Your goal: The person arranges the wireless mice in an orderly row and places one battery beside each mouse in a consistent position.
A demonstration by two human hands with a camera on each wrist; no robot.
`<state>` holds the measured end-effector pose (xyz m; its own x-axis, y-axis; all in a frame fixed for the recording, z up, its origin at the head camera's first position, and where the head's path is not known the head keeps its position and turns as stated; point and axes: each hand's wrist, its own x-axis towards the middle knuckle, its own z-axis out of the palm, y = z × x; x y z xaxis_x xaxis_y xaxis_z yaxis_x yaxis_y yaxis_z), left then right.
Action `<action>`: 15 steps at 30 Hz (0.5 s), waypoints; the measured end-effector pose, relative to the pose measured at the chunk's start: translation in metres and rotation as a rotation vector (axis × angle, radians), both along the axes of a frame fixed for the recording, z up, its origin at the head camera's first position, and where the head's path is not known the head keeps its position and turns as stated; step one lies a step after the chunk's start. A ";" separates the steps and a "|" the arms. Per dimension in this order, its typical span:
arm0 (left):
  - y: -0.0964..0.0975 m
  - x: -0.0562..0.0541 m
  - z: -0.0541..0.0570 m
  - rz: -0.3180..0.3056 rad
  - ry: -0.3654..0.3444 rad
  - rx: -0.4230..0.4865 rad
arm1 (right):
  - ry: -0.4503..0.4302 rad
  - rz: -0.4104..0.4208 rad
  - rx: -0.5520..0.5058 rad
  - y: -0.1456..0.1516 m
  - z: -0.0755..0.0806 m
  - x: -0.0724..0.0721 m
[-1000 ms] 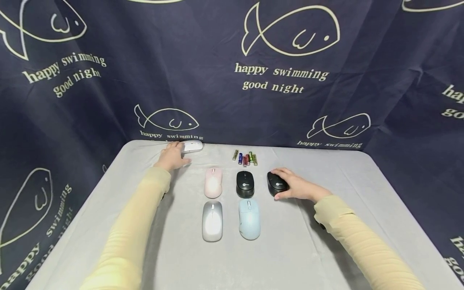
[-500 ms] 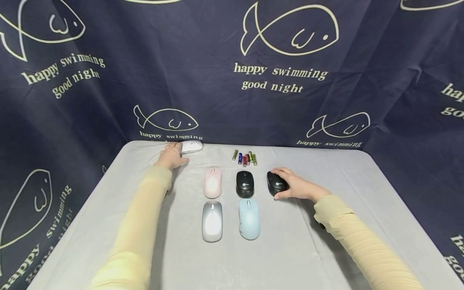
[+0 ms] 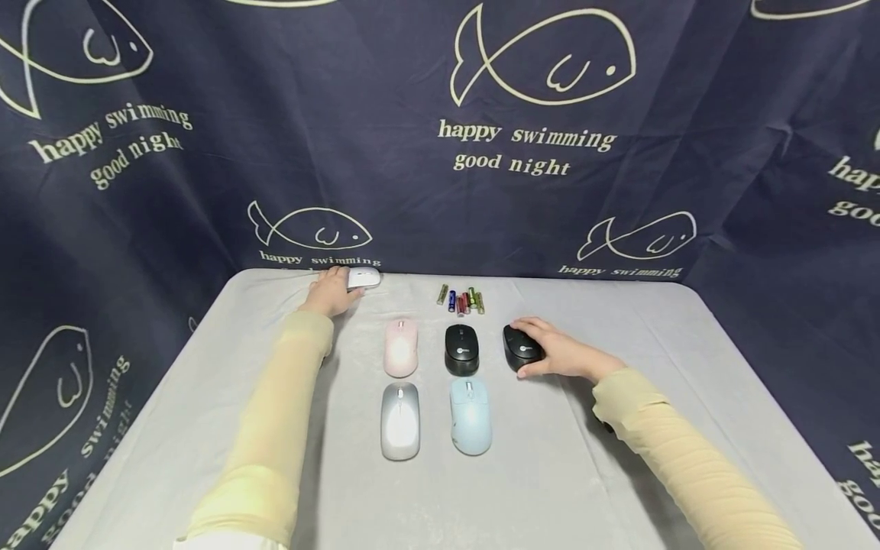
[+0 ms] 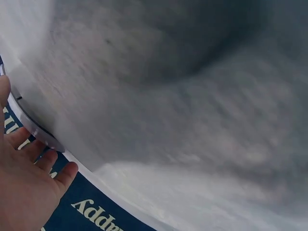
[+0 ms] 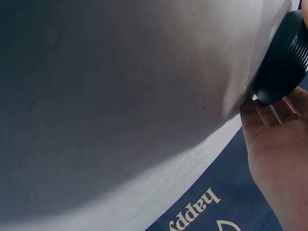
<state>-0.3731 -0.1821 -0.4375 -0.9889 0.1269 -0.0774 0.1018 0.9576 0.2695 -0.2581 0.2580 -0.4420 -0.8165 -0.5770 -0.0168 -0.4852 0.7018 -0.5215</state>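
At the back left of the table, my left hand (image 3: 331,292) holds a white computer mouse (image 3: 364,277) by its left end, thumb on the near side and fingers toward the far side. The left wrist view shows the thin edge of this white mouse (image 4: 36,129) between thumb and fingers. Right of centre, my right hand (image 3: 565,356) grips a black mouse (image 3: 520,348) from its right side. In the right wrist view the ribbed side of the black mouse (image 5: 283,60) shows above the curled fingers; the thumb is mostly cut off.
Between the hands stand a pink mouse (image 3: 401,349) and a second black mouse (image 3: 461,350). Nearer are a silver mouse (image 3: 400,422) and a light blue mouse (image 3: 470,418). Several small batteries (image 3: 461,301) lie behind them. A dark fish-print curtain (image 3: 426,221) hangs beyond the table (image 3: 522,489).
My left hand has shifted slightly right and closed in on the white mouse, its thumb now against the near side. The right hand keeps its grip on the black mouse. The head view has turned slightly.
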 end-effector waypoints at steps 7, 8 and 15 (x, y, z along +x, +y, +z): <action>0.006 -0.002 -0.001 0.008 0.009 -0.002 | 0.004 0.002 0.006 0.001 0.000 0.000; 0.006 -0.002 0.000 0.009 0.011 -0.003 | 0.002 0.000 0.003 0.001 0.000 0.000; 0.005 -0.002 -0.001 0.003 0.067 0.001 | 0.001 -0.001 0.002 0.001 0.000 0.001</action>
<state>-0.3754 -0.1770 -0.4382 -0.9922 0.1245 -0.0112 0.1172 0.9576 0.2633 -0.2571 0.2588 -0.4415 -0.8171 -0.5763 -0.0169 -0.4852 0.7031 -0.5198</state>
